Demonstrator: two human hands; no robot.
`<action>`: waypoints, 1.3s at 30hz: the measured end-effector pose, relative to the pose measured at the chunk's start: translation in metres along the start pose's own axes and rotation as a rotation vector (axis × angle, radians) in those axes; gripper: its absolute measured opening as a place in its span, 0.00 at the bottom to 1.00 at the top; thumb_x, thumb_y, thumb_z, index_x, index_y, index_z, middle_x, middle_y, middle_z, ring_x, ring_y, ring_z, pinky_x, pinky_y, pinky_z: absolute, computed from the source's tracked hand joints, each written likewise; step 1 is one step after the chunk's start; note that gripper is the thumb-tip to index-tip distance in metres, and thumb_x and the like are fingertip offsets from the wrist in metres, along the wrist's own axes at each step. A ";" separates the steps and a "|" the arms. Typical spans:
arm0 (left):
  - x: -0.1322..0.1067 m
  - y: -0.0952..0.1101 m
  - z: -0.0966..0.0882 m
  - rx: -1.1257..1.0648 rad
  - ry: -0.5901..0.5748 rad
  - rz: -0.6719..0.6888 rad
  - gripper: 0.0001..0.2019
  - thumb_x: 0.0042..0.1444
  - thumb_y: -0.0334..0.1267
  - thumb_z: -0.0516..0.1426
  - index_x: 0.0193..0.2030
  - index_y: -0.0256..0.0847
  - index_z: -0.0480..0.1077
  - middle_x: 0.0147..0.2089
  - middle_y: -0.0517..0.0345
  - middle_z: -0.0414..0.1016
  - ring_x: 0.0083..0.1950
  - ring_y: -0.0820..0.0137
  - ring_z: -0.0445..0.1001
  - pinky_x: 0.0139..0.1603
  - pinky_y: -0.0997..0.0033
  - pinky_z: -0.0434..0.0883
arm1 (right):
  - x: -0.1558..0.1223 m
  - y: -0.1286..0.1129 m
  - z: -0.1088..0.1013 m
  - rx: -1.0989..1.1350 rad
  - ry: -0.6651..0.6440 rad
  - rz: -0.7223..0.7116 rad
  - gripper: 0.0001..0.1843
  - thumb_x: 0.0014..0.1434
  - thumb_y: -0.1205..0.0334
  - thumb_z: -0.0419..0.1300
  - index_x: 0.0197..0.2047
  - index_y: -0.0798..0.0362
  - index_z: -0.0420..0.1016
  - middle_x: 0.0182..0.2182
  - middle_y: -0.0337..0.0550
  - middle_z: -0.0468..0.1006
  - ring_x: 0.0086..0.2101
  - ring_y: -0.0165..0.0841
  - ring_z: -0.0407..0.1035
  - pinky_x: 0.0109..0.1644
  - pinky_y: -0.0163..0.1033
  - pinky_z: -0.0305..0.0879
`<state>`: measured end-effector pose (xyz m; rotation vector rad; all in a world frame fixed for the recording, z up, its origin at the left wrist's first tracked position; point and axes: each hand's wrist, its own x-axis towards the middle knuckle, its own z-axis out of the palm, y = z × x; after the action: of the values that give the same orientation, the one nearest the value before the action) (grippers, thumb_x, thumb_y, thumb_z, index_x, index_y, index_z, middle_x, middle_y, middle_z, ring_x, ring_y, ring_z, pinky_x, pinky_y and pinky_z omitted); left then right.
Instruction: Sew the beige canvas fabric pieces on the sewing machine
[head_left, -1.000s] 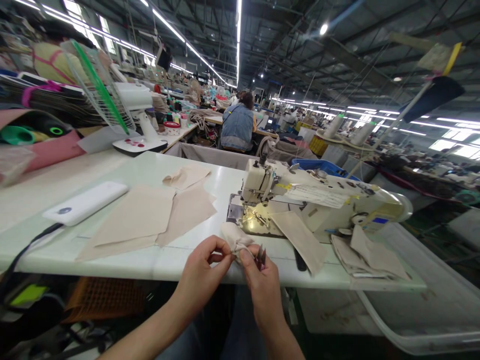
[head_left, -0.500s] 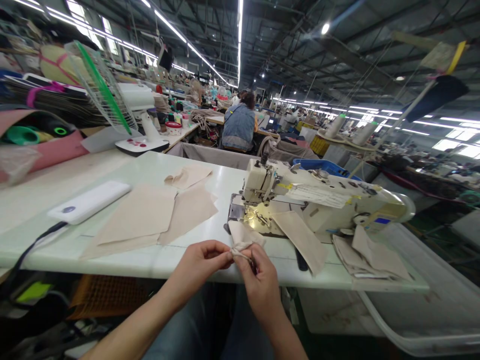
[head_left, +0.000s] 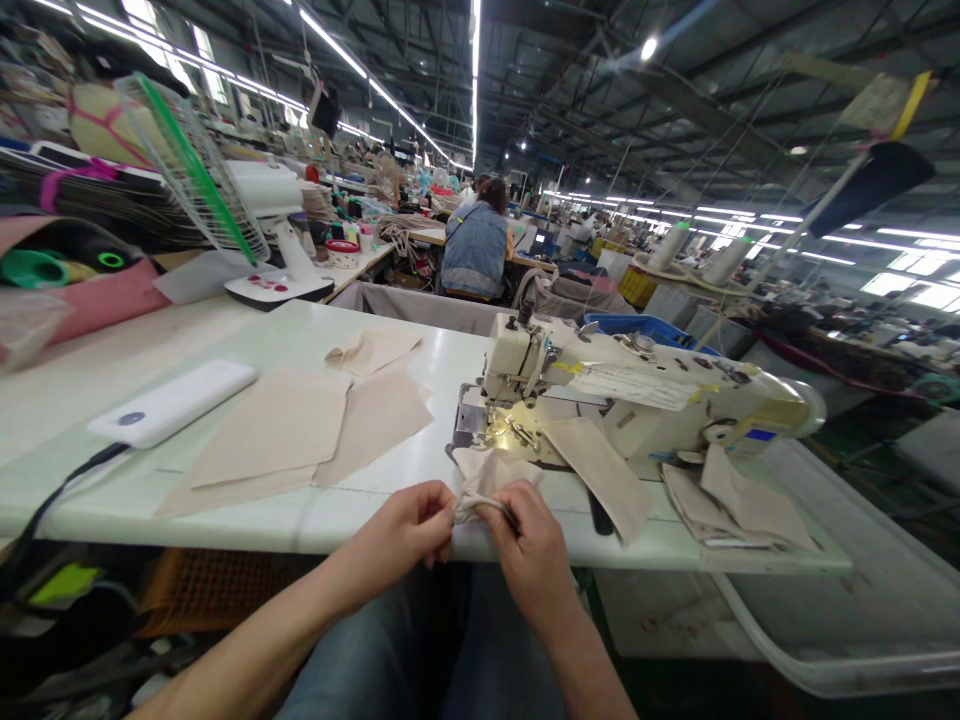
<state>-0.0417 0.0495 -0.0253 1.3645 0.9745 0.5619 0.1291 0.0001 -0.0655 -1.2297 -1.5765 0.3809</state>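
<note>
Between my two hands is a small beige fabric piece (head_left: 480, 482), bunched and folded, at the table's front edge. My left hand (head_left: 412, 525) pinches its left end with thumb and fingertips. Closed on the right side of the same piece is my right hand (head_left: 529, 535); something dark shows by its fingers, too small to make out. Just beyond stands a sewing machine (head_left: 600, 375), its lamp lighting the needle plate (head_left: 514, 428). A beige strip (head_left: 596, 470) lies slanted against the machine bed, right of my hands.
Flat beige panels (head_left: 277, 425) and a crumpled piece (head_left: 375, 350) lie on the left. A white power bank (head_left: 172, 403) with a black cable sits farther left, a fan (head_left: 262, 230) behind. Folded fabric (head_left: 739, 505) is at right, above a clear bin (head_left: 840, 640). A person (head_left: 476, 245) sits ahead.
My hands have drawn slightly apart, and the fabric between them is stretched wider, its fold turned more sideways. The whole view has shifted a little.
</note>
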 end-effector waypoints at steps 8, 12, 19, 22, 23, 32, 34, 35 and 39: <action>-0.005 -0.003 -0.006 -0.013 0.176 0.287 0.11 0.57 0.44 0.62 0.43 0.41 0.76 0.40 0.54 0.78 0.36 0.70 0.75 0.36 0.72 0.73 | 0.014 0.002 -0.013 -0.006 0.022 0.128 0.16 0.68 0.57 0.59 0.28 0.51 0.66 0.27 0.34 0.66 0.29 0.30 0.61 0.33 0.34 0.56; -0.002 -0.008 -0.010 0.510 0.218 0.849 0.14 0.60 0.32 0.61 0.51 0.51 0.79 0.56 0.54 0.78 0.56 0.66 0.76 0.57 0.64 0.74 | 0.014 -0.001 -0.014 0.067 -0.051 0.204 0.16 0.66 0.55 0.59 0.27 0.51 0.65 0.27 0.34 0.65 0.29 0.29 0.60 0.33 0.34 0.55; -0.010 0.014 -0.016 0.349 0.347 0.772 0.07 0.66 0.37 0.55 0.38 0.43 0.73 0.43 0.54 0.81 0.49 0.66 0.79 0.52 0.66 0.76 | 0.010 -0.001 -0.021 0.221 -0.176 0.361 0.20 0.54 0.53 0.72 0.47 0.51 0.78 0.38 0.38 0.75 0.30 0.29 0.61 0.34 0.34 0.57; -0.016 0.023 -0.019 0.279 0.508 0.689 0.08 0.65 0.43 0.55 0.39 0.43 0.72 0.39 0.56 0.79 0.45 0.65 0.78 0.48 0.66 0.75 | 0.008 0.002 -0.025 0.272 -0.192 0.495 0.33 0.46 0.59 0.75 0.56 0.49 0.76 0.44 0.39 0.77 0.26 0.25 0.55 0.31 0.32 0.56; -0.017 0.026 -0.020 0.271 0.586 0.666 0.08 0.65 0.44 0.56 0.39 0.43 0.72 0.39 0.57 0.78 0.43 0.66 0.77 0.47 0.67 0.75 | 0.007 0.002 -0.025 0.298 -0.196 0.516 0.31 0.46 0.60 0.74 0.55 0.50 0.76 0.44 0.39 0.77 0.25 0.24 0.53 0.30 0.32 0.54; -0.015 0.036 -0.015 -0.006 0.905 0.514 0.12 0.60 0.51 0.60 0.41 0.47 0.67 0.34 0.61 0.72 0.35 0.67 0.72 0.35 0.68 0.72 | -0.007 -0.005 0.007 0.684 -0.195 0.614 0.30 0.44 0.47 0.74 0.47 0.54 0.78 0.18 0.25 0.56 0.21 0.24 0.44 0.26 0.32 0.42; -0.015 0.035 -0.016 0.004 0.929 0.492 0.12 0.61 0.51 0.59 0.42 0.47 0.67 0.35 0.60 0.72 0.36 0.66 0.71 0.36 0.68 0.72 | -0.008 -0.004 0.016 0.743 -0.108 0.656 0.27 0.46 0.43 0.73 0.42 0.54 0.76 0.18 0.25 0.54 0.20 0.23 0.43 0.24 0.32 0.42; -0.014 0.033 -0.017 0.017 0.934 0.486 0.12 0.61 0.51 0.59 0.42 0.47 0.67 0.35 0.59 0.72 0.36 0.66 0.71 0.37 0.67 0.72 | -0.007 -0.003 0.019 0.739 -0.047 0.669 0.26 0.47 0.42 0.72 0.39 0.53 0.74 0.18 0.25 0.55 0.19 0.23 0.43 0.22 0.32 0.42; -0.009 0.020 -0.024 0.215 0.981 0.508 0.11 0.61 0.51 0.57 0.42 0.46 0.67 0.39 0.57 0.73 0.41 0.64 0.73 0.45 0.64 0.73 | 0.003 -0.008 0.012 0.509 0.188 0.568 0.20 0.52 0.45 0.69 0.32 0.52 0.70 0.20 0.29 0.59 0.21 0.25 0.50 0.23 0.32 0.50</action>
<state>-0.0622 0.0581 -0.0018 1.5443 1.4857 1.6467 0.1153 0.0035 -0.0628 -1.2405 -0.8681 0.9372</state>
